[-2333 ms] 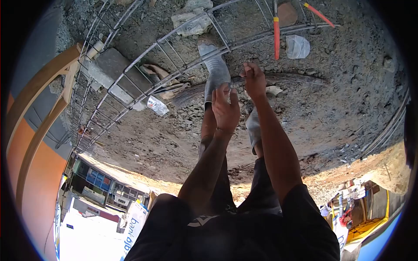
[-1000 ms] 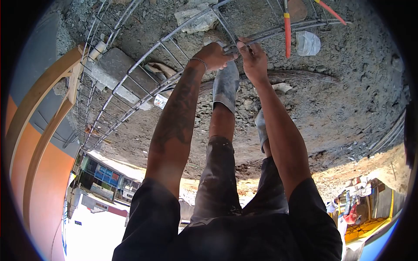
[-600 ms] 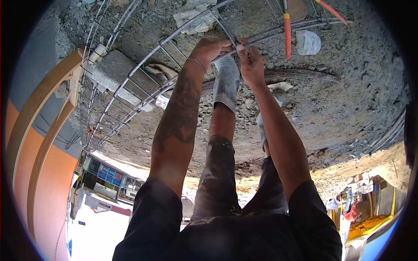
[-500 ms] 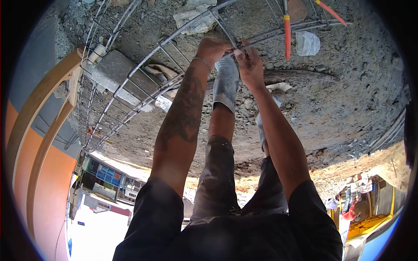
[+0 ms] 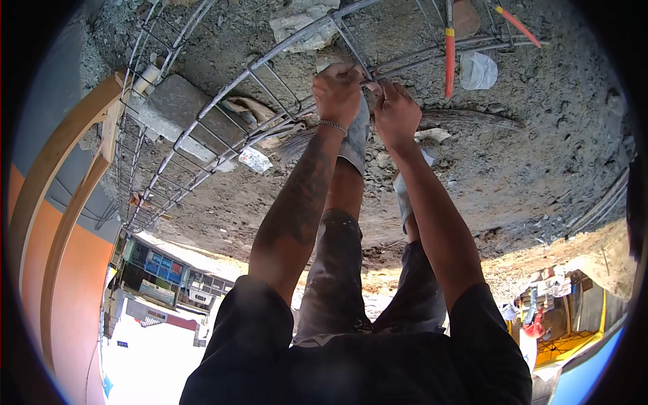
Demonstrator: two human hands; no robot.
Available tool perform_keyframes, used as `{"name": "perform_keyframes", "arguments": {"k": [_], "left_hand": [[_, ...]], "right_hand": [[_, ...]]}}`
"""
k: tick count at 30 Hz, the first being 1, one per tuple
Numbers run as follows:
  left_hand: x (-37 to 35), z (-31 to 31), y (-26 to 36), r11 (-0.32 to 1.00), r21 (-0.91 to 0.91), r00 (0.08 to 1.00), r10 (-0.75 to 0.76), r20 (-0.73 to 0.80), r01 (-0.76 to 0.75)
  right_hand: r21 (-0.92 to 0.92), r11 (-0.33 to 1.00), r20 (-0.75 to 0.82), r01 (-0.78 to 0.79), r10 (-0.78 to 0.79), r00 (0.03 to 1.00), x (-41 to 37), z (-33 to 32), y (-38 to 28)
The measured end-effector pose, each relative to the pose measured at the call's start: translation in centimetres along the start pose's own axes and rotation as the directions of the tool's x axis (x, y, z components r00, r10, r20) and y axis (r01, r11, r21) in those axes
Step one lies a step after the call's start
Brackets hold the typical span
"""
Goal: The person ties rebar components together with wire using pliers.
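A long steel rebar cage (image 5: 196, 125) with square stirrups curves across the top and left of the view. At one of its stirrups, both of my hands work close together. My left hand (image 5: 337, 93) is closed, fingers curled, just beside the bar. My right hand (image 5: 395, 111) is also closed, its thumb and fingers pinched near the same joint. Whatever lies between the fingers is too small or hidden to make out. A bundle of thin wire (image 5: 472, 117) lies on the ground just beyond my right hand.
Red-and-yellow tool handles, one (image 5: 449, 62) and another (image 5: 518, 27), hang by the cage. A concrete block (image 5: 185, 111), a pale stone (image 5: 304, 25) and a crumpled white cup (image 5: 478, 70) lie on the rough dirt. A wooden frame (image 5: 64, 145) leans by the orange wall (image 5: 81, 250).
Both hands have drawn slightly back towards me. My left hand has turned and curled into a fist; my right hand has rolled over, its fingers more tightly closed.
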State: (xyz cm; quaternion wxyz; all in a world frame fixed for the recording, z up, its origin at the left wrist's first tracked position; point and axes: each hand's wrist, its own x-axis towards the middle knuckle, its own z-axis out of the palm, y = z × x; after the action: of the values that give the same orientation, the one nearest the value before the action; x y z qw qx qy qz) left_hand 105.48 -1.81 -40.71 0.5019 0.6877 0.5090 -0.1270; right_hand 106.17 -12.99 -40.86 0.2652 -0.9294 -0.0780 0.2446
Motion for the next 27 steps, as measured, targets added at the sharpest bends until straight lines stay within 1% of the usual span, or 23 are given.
{"name": "perform_keyframes", "arguments": {"k": [1, 3, 4, 5, 6, 7, 8, 9, 10, 11, 12, 13, 14, 15, 16, 17, 19, 20, 21, 23, 24, 25, 27], "left_hand": [[-0.8, 0.2, -0.1, 1.000, -0.003, 1.000, 0.001, -0.001, -0.001], [-2.3, 0.4, -0.4, 0.983, 0.000, 0.977, 0.183, -0.107, -0.184], [-3.0, 0.1, 0.0, 0.976, -0.016, 0.974, 0.217, -0.057, -0.219], [-3.3, -0.2, 0.0, 0.975, -0.018, 0.974, 0.220, -0.061, -0.222], [-3.6, -0.5, -0.3, 0.960, 0.012, 0.959, 0.280, -0.035, -0.280], [-3.9, -0.7, -0.5, 0.941, 0.042, 0.941, 0.337, -0.005, -0.337], [-4.2, -0.9, -0.6, 0.940, 0.041, 0.941, 0.338, -0.005, -0.338], [-4.4, -1.0, -0.8, 0.891, 0.079, 0.894, 0.447, 0.007, -0.446], [-4.5, -1.0, -0.8, 0.829, 0.114, 0.836, 0.549, 0.022, -0.547], [-4.6, -1.1, -0.9, 0.829, 0.111, 0.835, 0.550, 0.020, -0.548], [-4.6, -1.1, -0.9, 0.785, 0.148, 0.797, 0.602, 0.047, -0.602], [-4.7, -1.1, -1.0, 0.738, 0.182, 0.757, 0.649, 0.074, -0.650], [-4.7, -1.0, -1.3, 0.739, 0.179, 0.758, 0.649, 0.071, -0.649], [-4.6, -0.9, -1.5, 0.685, 0.210, 0.711, 0.698, 0.085, -0.698], [-4.4, -0.8, -1.6, 0.627, 0.241, 0.662, 0.743, 0.101, -0.741], [-4.2, -0.8, -1.6, 0.631, 0.239, 0.665, 0.740, 0.101, -0.738], [-3.7, -1.0, -1.1, 0.645, 0.222, 0.679, 0.719, 0.147, -0.731], [-3.8, -1.2, -0.6, 0.677, 0.229, 0.712, 0.685, 0.153, -0.700], [-3.8, -1.3, -0.1, 0.676, 0.222, 0.710, 0.687, 0.155, -0.703], [-3.8, -1.2, 0.5, 0.666, 0.330, 0.738, 0.648, 0.188, -0.669], [-3.8, -1.1, 0.4, 0.668, 0.293, 0.724, 0.670, 0.162, -0.684], [-3.8, -1.1, 0.4, 0.671, 0.287, 0.725, 0.669, 0.165, -0.684], [-3.4, -1.1, 0.5, 0.599, 0.392, 0.704, 0.674, 0.224, -0.698]], "right_hand": [[-0.001, 1.000, -0.001, 0.003, -0.003, 1.000, 0.1, -0.3, -0.1], [0.005, 1.000, 0.063, -0.020, 0.020, 0.998, 0.1, -0.9, -0.4], [0.004, 1.000, 0.063, -0.018, 0.018, 0.998, 0.0, -1.0, -0.5], [0.022, 0.997, 0.021, -0.069, 0.069, 0.997, -0.1, -0.9, -0.8], [0.043, 0.992, -0.018, -0.120, 0.121, 0.993, -0.3, -0.8, -0.9], [0.042, 0.992, -0.017, -0.118, 0.119, 0.993, -0.5, -0.8, -0.8], [0.148, 0.977, 0.055, -0.155, 0.149, 0.987, -0.8, -0.9, -0.8], [0.248, 0.948, 0.128, -0.198, 0.170, 0.977, -1.0, -0.9, -0.7], [0.247, 0.949, 0.127, -0.197, 0.170, 0.977, -1.3, -1.4, -0.8], [0.272, 0.948, 0.149, -0.164, 0.127, 0.981, -1.5, -2.0, -1.0], [0.296, 0.946, 0.171, -0.131, 0.083, 0.982, -1.6, -2.5, -1.1], [0.292, 0.948, 0.172, -0.129, 0.081, 0.982, -1.3, -3.3, -1.1], [0.378, 0.844, 0.444, -0.381, 0.195, 0.874, -0.8, -4.5, -1.1], [0.377, 0.689, 0.688, -0.619, 0.240, 0.685, -0.3, -5.5, -1.1], [0.428, 0.715, 0.655, -0.552, 0.176, 0.735, -0.3, -6.4, -1.1], [0.423, 0.716, 0.657, -0.555, 0.178, 0.732, 0.1, -7.3, -1.1], [0.409, 0.617, 0.768, -0.672, 0.166, 0.619, 1.4, -9.0, -0.9], [0.475, 0.512, 0.782, -0.716, 0.128, 0.610, 1.9, -9.5, -0.9], [0.476, 0.513, 0.778, -0.715, 0.133, 0.613, 1.9, -9.6, -1.1], [0.514, 0.552, 0.770, -0.657, 0.041, 0.637, 2.1, -9.6, -2.1], [0.526, 0.501, 0.770, -0.687, 0.063, 0.635, 2.2, -9.7, -2.7], [0.522, 0.502, 0.770, -0.689, 0.070, 0.634, 2.5, -10.3, -3.2], [0.469, 0.645, 0.725, -0.603, 0.110, 0.680, 3.3, -11.2, -4.0]]}}
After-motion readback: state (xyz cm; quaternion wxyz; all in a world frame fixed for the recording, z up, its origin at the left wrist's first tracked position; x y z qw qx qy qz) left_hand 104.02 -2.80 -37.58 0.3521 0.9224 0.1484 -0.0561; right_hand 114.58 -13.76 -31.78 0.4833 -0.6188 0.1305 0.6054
